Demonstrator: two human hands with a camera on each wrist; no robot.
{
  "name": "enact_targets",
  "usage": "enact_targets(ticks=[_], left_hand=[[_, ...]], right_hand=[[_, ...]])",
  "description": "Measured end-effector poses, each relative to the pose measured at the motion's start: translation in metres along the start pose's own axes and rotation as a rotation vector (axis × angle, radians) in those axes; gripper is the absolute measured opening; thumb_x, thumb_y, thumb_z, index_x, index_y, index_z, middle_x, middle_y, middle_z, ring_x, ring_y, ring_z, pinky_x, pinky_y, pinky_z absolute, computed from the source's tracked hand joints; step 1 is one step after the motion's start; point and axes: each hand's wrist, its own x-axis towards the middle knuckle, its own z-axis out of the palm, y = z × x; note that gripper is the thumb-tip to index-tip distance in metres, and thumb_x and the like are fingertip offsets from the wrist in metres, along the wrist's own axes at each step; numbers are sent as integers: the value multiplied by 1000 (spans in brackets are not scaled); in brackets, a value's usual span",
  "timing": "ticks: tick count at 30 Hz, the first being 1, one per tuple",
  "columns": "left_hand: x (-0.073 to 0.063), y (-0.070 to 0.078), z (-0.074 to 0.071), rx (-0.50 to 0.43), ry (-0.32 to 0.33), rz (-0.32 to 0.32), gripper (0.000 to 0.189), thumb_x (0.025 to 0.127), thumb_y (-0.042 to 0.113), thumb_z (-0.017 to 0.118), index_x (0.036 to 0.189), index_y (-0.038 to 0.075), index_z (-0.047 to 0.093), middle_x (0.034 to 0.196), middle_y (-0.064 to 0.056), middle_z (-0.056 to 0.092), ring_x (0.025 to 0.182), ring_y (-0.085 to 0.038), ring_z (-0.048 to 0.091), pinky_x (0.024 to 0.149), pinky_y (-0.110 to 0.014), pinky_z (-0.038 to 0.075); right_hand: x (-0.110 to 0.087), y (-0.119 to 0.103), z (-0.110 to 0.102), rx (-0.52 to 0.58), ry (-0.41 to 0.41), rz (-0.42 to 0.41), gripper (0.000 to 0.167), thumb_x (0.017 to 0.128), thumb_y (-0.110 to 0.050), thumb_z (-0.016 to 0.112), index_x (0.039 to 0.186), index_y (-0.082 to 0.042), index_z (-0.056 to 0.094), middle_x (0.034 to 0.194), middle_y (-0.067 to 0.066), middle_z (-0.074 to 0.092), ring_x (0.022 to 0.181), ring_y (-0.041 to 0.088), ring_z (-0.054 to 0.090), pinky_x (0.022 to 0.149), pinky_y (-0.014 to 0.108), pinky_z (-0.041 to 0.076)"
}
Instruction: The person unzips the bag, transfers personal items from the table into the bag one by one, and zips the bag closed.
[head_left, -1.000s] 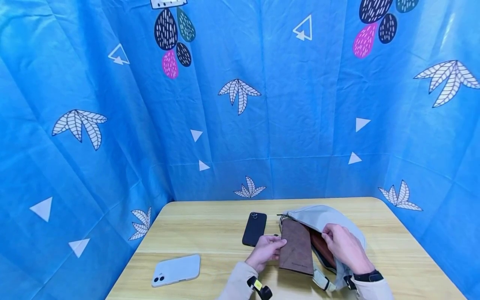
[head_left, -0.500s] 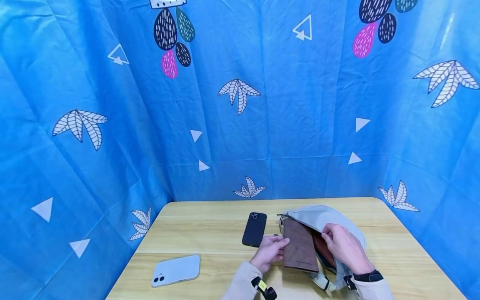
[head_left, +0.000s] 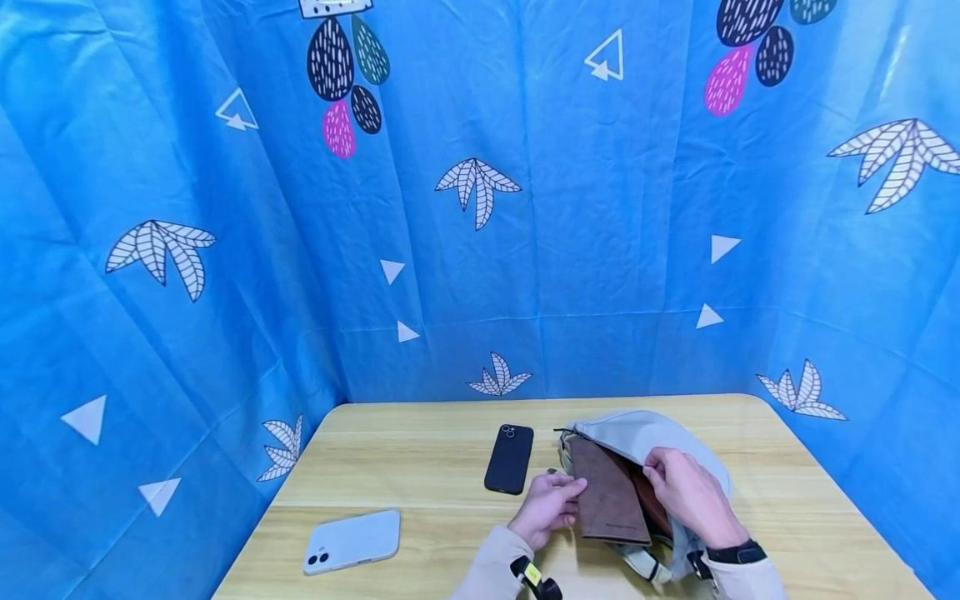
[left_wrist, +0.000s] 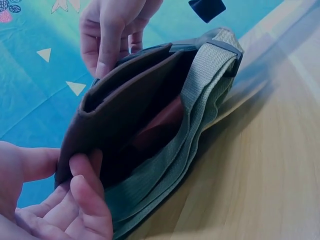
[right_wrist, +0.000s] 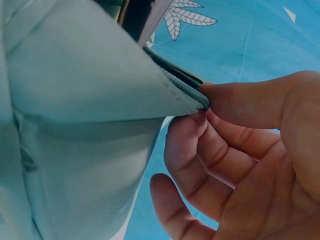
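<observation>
A long brown leather wallet (head_left: 611, 500) sits at the mouth of a light grey waist bag (head_left: 671, 437), its lower end sticking out. My left hand (head_left: 547, 507) pinches the wallet's left edge between thumb and fingers. In the left wrist view the wallet (left_wrist: 117, 112) is tilted in the opening, its folded layers slightly apart. My right hand (head_left: 692, 498) pinches the bag's zippered rim (right_wrist: 185, 90) and holds it up. Deeper in the bag lies a reddish-brown thing (left_wrist: 162, 122), mostly hidden behind the wallet.
A black phone (head_left: 510, 458) lies left of the bag. Farther left, nearer the front, is a pale phone (head_left: 352, 542). The bag's webbing strap (left_wrist: 210, 70) and buckle (head_left: 647, 565) hang at its near side. A blue patterned curtain (head_left: 480, 275) surrounds the wooden table (head_left: 420, 454).
My left hand has moved the wallet a little to the right, over the bag's opening, covering more of the reddish-brown thing. My right hand keeps its hold on the rim.
</observation>
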Motion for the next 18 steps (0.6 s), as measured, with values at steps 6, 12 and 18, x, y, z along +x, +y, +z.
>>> enact_targets(ticks=[6, 12, 18], left_hand=[[1, -2, 4, -32, -11, -17, 31, 93, 18, 75, 116, 0, 63, 82, 4, 61, 62, -5, 55, 54, -15, 48], [0, -2, 7, -68, -29, -24, 33, 94, 17, 74, 120, -1, 61, 80, 4, 62, 61, -5, 57, 54, -15, 50], [-2, -2, 13, -94, -42, -24, 38, 95, 14, 72, 126, -4, 58, 83, 2, 63, 62, -5, 59, 56, -15, 52]], right_hand=[[0, -1, 0, -1, -7, 12, 7, 94, -7, 65, 89, -8, 70, 75, -3, 64, 67, 12, 54, 60, 34, 46], [-1, -3, 0, 0, -9, 18, 7, 94, -7, 66, 89, -9, 69, 76, -2, 65, 68, 13, 55, 60, 35, 47], [-1, -4, 0, -3, -3, 12, 8, 94, -7, 66, 87, -9, 69, 76, -2, 66, 68, 12, 56, 60, 35, 47]])
